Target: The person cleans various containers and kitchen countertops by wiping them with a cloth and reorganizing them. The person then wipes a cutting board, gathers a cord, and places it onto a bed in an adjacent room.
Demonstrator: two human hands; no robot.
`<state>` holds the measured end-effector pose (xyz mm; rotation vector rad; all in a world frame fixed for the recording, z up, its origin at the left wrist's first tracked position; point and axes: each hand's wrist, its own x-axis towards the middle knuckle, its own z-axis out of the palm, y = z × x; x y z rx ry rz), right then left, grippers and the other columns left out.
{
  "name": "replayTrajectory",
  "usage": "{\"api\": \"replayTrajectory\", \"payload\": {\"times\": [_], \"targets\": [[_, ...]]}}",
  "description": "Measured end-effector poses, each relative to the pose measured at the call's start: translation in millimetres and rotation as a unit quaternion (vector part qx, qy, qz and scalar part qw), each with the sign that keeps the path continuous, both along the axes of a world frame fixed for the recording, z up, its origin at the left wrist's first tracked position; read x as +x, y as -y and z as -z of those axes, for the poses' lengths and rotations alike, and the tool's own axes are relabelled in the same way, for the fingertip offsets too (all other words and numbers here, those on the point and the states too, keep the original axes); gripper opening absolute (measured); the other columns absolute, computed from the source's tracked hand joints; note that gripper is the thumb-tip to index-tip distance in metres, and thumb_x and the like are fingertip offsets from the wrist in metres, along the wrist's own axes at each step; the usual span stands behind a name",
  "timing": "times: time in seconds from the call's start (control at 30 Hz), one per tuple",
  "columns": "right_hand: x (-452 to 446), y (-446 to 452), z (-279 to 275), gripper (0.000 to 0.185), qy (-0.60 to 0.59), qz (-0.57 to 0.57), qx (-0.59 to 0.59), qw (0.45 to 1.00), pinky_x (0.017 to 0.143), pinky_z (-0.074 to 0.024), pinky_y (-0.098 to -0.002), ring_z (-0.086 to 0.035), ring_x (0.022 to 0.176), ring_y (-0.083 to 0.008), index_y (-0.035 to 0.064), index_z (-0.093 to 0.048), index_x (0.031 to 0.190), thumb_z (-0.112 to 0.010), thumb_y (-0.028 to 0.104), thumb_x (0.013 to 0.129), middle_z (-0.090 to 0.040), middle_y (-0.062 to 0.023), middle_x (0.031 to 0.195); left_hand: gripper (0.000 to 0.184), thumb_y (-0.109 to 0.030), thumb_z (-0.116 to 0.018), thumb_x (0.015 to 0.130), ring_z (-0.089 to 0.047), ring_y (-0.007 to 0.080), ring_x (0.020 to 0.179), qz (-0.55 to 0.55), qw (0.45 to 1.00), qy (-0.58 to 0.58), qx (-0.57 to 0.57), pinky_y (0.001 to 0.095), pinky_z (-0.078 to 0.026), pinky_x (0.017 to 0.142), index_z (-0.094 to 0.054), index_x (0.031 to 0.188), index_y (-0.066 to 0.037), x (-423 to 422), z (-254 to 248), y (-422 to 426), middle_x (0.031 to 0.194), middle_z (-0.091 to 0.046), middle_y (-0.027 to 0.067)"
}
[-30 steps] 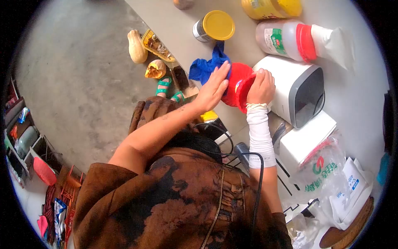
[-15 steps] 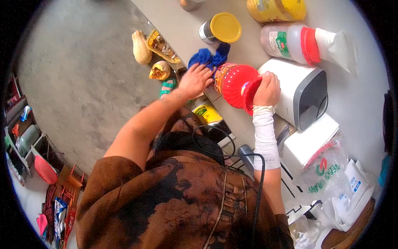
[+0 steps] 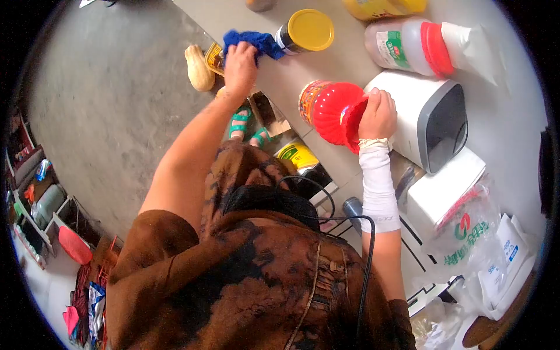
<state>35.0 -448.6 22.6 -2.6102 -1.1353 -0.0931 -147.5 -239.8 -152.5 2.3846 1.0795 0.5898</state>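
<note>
My left hand [image 3: 240,71] is on a bunched blue cloth [image 3: 263,44] at the table's left edge. Its fingers are curled over the cloth. A dark can with a yellow lid [image 3: 312,30] stands right beside the cloth's other end. My right hand [image 3: 378,116], with a white sleeve at the wrist, grips the flared rim of a red ribbed vase [image 3: 333,114]. The vase is tilted on its side, with its patterned band toward the left. My right thumb and part of the rim's inside are hidden.
A white appliance with a grey-framed dark panel [image 3: 446,125] stands right of the vase. Beyond it lies a plastic jar with a red collar [image 3: 402,48]. Plastic bags [image 3: 461,239] are at the right. Squash [image 3: 199,69] and a yellow basket [image 3: 213,58] are on the floor.
My left hand has moved left and away with the blue cloth, from beside the vase to the table edge. My right hand stays on the vase rim, and the vase has shifted slightly.
</note>
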Motion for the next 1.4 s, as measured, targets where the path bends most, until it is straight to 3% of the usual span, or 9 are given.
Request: {"api": "replayTrajectory", "payload": {"times": [0.2,0.4,0.47,0.6,0.77,0.93,1.1,1.33,1.4], "targets": [[0,1,-10,0.021,-0.018,-0.157,0.023,0.987,0.084,-0.0414,-0.0423,-0.055,0.094,-0.0305,0.0072,-0.061,0.086,-0.050,0.024,0.092,-0.062,-0.0081,0.097,0.027,-0.014,-0.061,0.087,-0.066,0.0259,0.081,-0.053,0.876,0.128,-0.461,0.0373,-0.050,0.073,-0.063,0.111,-0.003,38,-50,93,0.097,-0.069,0.0170],[-13,64,-2,0.030,0.027,0.052,0.089,0.994,0.096,-0.0372,-0.0439,-0.053,0.108,-0.0305,0.0017,-0.058,0.111,-0.052,0.026,0.093,-0.060,-0.0163,0.110,0.026,-0.018,-0.059,0.086,-0.059,0.0386,0.096,-0.045,0.921,0.127,-0.365,0.0418,-0.046,0.085,-0.061,0.108,-0.002,39,-46,138,0.100,-0.061,0.0219],[-18,75,8,0.036,-0.249,0.178,0.187,0.934,0.093,-0.0418,-0.0384,-0.057,0.105,-0.0276,0.0000,-0.058,0.112,-0.044,0.031,0.098,-0.062,-0.0158,0.110,0.026,-0.017,-0.059,0.086,-0.057,0.0395,0.099,-0.053,0.915,0.116,-0.383,0.0429,-0.045,0.087,-0.060,0.107,-0.002,31,-48,153,0.102,-0.060,0.0218],[3,42,-25,0.038,-0.329,0.012,0.141,0.934,0.087,-0.0456,-0.0333,-0.061,0.095,-0.0233,0.0004,-0.061,0.109,-0.038,0.029,0.101,-0.066,-0.0124,0.101,0.026,-0.012,-0.061,0.085,-0.061,0.0353,0.091,0.007,0.888,0.080,-0.453,0.0409,-0.048,0.083,-0.056,0.108,-0.002,8,-40,193,0.098,-0.063,0.0199],[21,34,-16,0.030,-0.143,-0.038,0.077,0.986,0.086,-0.0467,-0.0390,-0.059,0.098,-0.0320,0.0038,-0.061,0.110,-0.043,0.025,0.099,-0.062,-0.0157,0.107,0.025,-0.012,-0.062,0.087,-0.062,0.0220,0.088,-0.058,0.770,0.176,-0.610,0.0327,-0.049,0.081,-0.057,0.109,-0.001,-7,-81,180,0.094,-0.063,0.0136],[9,34,0,0.027,-0.054,-0.038,0.073,0.995,0.086,-0.0467,-0.0403,-0.059,0.098,-0.0326,0.0052,-0.059,0.111,-0.047,0.023,0.096,-0.062,-0.0146,0.106,0.023,-0.007,-0.062,0.085,-0.060,0.0273,0.093,0.122,0.873,0.275,-0.385,0.0330,-0.048,0.085,-0.059,0.108,-0.003,8,-123,162,0.102,-0.061,0.0133],[7,35,-3,0.022,-0.089,-0.021,0.077,0.993,0.083,-0.0468,-0.0399,-0.059,0.095,-0.0323,0.0054,-0.060,0.105,-0.046,0.020,0.096,-0.062,-0.0130,0.103,0.037,-0.013,-0.065,0.081,-0.049,0.0314,0.115,0.264,0.954,0.140,-0.015,0.0486,-0.041,0.097,-0.060,0.118,-0.008,20,-103,161,0.126,-0.055,0.0071],[5,34,-3,0.021,-0.087,-0.023,0.078,0.993,0.081,-0.0465,-0.0400,-0.059,0.093,-0.0324,0.0057,-0.059,0.102,-0.045,0.020,0.096,-0.062,-0.0132,0.100,0.041,-0.017,-0.056,0.088,-0.049,0.0344,0.121,0.245,0.934,0.218,-0.145,0.0458,-0.037,0.103,-0.054,0.127,-0.009,80,-86,128,0.131,-0.053,0.0115],[1,30,-10,0.022,-0.098,-0.003,0.076,0.992,0.081,-0.0465,-0.0401,-0.059,0.092,-0.0325,0.0057,-0.059,0.102,-0.045,0.021,0.096,-0.062,-0.0132,0.099,0.040,-0.022,-0.045,0.094,-0.050,0.0351,0.120,0.275,0.911,0.034,-0.305,0.0406,-0.037,0.105,-0.051,0.130,-0.007,104,-67,104,0.132,-0.052,0.0162]]}}
